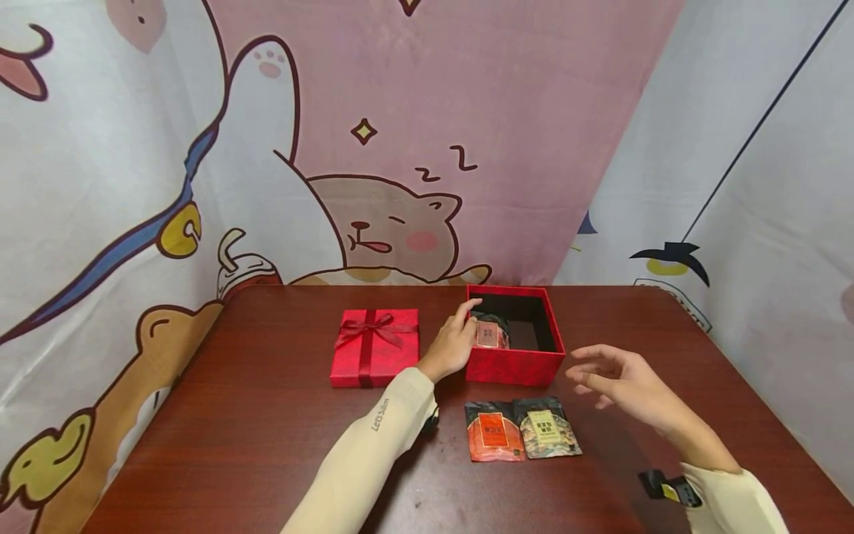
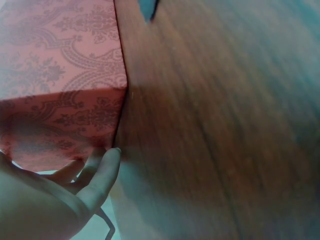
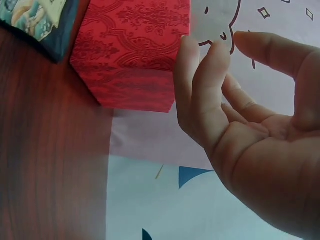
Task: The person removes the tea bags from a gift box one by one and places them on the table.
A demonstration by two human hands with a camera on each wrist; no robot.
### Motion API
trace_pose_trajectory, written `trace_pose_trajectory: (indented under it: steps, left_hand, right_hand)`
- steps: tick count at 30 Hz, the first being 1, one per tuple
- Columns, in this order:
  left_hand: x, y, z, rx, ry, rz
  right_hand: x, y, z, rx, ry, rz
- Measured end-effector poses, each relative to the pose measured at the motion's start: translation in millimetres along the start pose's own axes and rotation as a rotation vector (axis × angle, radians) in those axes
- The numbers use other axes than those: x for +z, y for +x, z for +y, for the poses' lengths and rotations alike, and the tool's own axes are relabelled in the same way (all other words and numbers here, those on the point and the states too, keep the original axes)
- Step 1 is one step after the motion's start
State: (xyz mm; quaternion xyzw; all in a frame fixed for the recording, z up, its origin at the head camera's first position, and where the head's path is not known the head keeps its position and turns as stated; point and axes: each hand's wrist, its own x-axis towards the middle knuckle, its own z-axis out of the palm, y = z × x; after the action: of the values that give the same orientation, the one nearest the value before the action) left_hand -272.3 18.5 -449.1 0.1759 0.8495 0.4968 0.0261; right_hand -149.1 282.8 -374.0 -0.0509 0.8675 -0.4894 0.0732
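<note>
Red lid with ribbon bow, on bench left of left hand, well apart. Left hand at left wall of red box; fingers bent and touching outer wall in left wrist view, a fingertip showing past the rim in head view. Can't tell how far open it is, or if it grips the wall or just rests there.

Box uncovered, dark inside, sits between the hands. Black-topped packet with pinkish label inside it, left part, just beside left hand's fingertips. Two packets flat on bench in front of box, nearer the person than both hands: orange-red one to the right of left forearm, then yellow-label one touching or just beside it, closer to right hand.

Right hand raised right of box, near it; fingers partly bent and spread, thumb well apart, nothing held. Dark wrist device just below it, at the cuff. Cartoon-print cloth behind bench, beyond both hands.
</note>
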Motion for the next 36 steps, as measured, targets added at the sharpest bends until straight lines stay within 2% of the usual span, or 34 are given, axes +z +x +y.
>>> trace_pose_trajectory:
  steps: [11, 20, 32, 36]
  left_hand:
    - [-0.9, -2.0, -1.3, -0.011, -0.005, -0.002]
    - [0.3, -0.5, -1.3, -0.007, 0.029, 0.026]
    - [1.3, 1.0, -0.6, -0.027, 0.018, 0.001]
    - [1.2, 0.8, -0.2, -0.032, 0.012, -0.009]
  right_hand:
    - [2, 10.4, -10, -0.018, 0.020, 0.033]
    - [5, 16.7, -18, -0.024, 0.039, 0.035]
    - [6, 22.6, -23, -0.003, 0.025, 0.053]
    - [6, 25.5, -24, -0.020, 0.038, 0.055]
